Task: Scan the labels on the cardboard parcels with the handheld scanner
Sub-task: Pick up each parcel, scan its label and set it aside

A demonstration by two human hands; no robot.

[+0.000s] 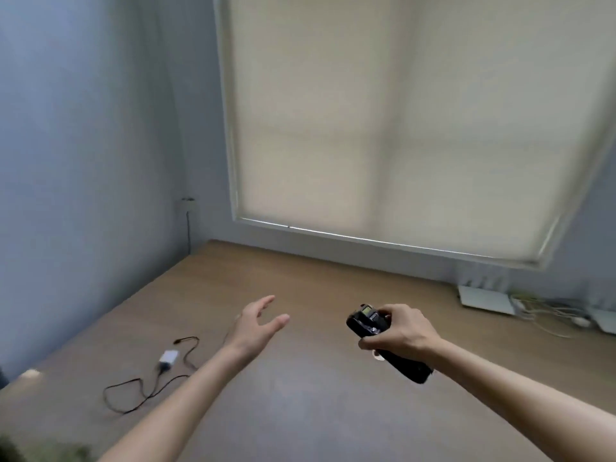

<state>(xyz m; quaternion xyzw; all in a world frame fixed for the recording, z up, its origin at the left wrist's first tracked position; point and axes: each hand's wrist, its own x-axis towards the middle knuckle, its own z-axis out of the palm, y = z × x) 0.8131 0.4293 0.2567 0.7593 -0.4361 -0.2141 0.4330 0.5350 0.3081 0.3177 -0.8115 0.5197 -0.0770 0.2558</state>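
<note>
My right hand (401,331) grips a black handheld scanner (366,323) above the wooden table (316,395); its small screen faces up and its handle sticks out below my wrist. My left hand (256,323) hovers over the table's middle with fingers straight and spread, holding nothing. No cardboard parcel shows in this view.
A black cable with a small white adapter (168,356) lies on the table at the left. White flat devices (485,300) and tangled pale cables (550,315) sit at the back right, under a window with a drawn beige blind (400,128). Blue-grey wall runs along the left.
</note>
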